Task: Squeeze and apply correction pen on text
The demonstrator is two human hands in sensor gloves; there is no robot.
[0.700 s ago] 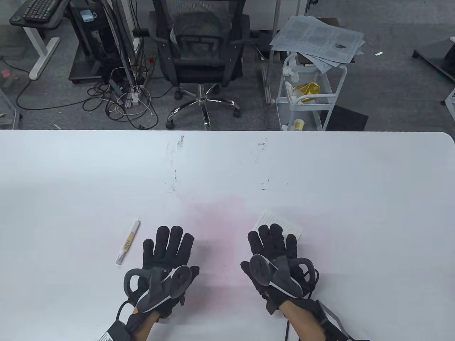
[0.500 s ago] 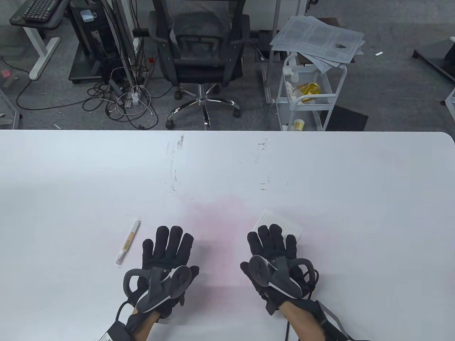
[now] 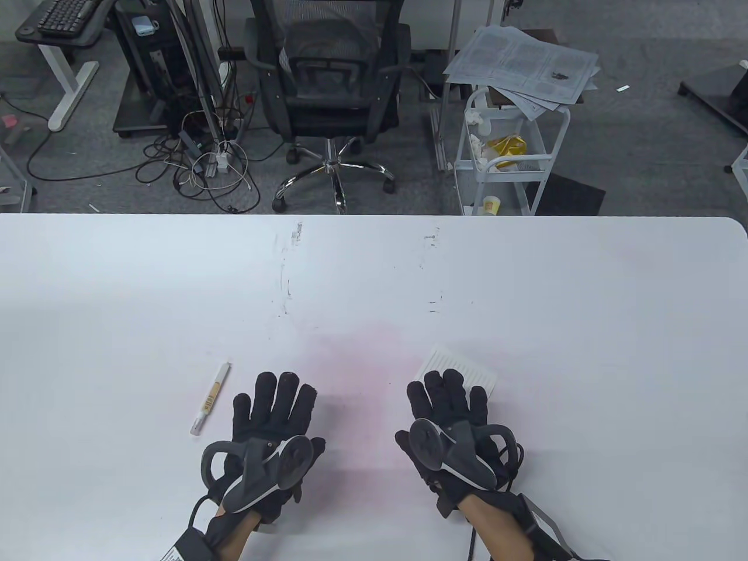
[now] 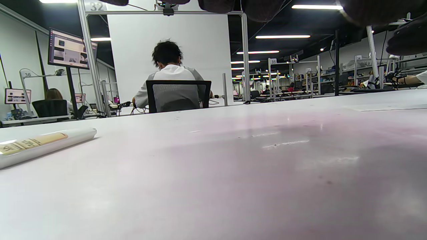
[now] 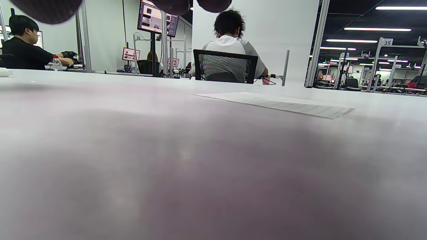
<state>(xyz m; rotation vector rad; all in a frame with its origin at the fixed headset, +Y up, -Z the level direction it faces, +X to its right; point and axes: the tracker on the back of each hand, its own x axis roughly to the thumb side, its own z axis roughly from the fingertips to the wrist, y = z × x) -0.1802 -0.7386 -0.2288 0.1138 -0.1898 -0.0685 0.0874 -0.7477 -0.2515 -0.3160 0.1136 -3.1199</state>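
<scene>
A white correction pen (image 3: 210, 398) with a tan label lies on the white table (image 3: 374, 274), just left of my left hand; it also shows in the left wrist view (image 4: 40, 144). A small lined sheet of paper (image 3: 464, 368) lies under the fingertips of my right hand and shows in the right wrist view (image 5: 283, 104). My left hand (image 3: 274, 409) lies flat and open on the table, holding nothing. My right hand (image 3: 447, 403) lies flat and open, its fingertips resting on the near edge of the paper.
Beyond the table's far edge stand an office chair (image 3: 330, 87), a white cart (image 3: 508, 152) with papers on top, and cables on the floor. Faint scuff marks (image 3: 286, 280) cross the middle of the table.
The left hand has shifted very slightly to the left. The right hand, pen and paper have not moved.
</scene>
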